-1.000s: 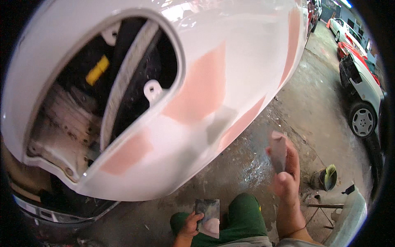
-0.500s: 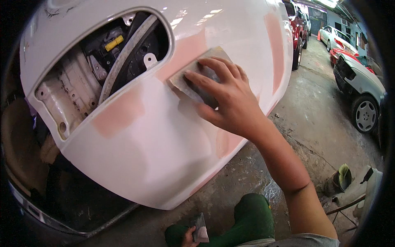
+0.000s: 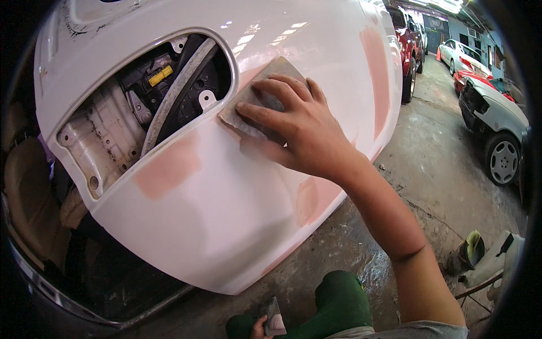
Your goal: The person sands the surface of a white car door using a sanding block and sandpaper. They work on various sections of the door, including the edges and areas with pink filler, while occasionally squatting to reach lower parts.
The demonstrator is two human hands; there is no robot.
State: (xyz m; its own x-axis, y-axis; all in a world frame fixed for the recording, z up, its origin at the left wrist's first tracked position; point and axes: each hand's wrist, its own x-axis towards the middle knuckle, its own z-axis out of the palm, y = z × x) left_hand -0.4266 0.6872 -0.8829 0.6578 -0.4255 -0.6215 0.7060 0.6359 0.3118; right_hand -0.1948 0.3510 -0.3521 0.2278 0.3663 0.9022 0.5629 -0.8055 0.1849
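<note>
My right hand (image 3: 302,127) presses a grey sheet of sandpaper (image 3: 285,66) against a white car body panel (image 3: 226,220), fingers spread over it and thumb along its lower edge. The sheet lies beside the panel's rounded opening and covers part of a pinkish filler patch; whether a block sits beneath it is hidden. Another pink patch (image 3: 169,169) shows below the opening, and a long pink strip (image 3: 375,79) runs near the right edge. Low in the picture, beside my green-trousered leg, my left hand (image 3: 259,327) grips a flat grey putty spreader (image 3: 275,317) with pinkish filler on it.
Inside the opening are bare metal, black parts, a grey seal and a yellow connector (image 3: 160,75). A tan seat (image 3: 34,198) is at left. On the right stand a bucket (image 3: 473,247), a stand, a partly stripped silver car (image 3: 491,121) and other parked cars.
My right hand has slid the sandpaper a little left and upward along the panel, closer to the opening. The view has shifted slightly. My left hand keeps its hold on the spreader.
</note>
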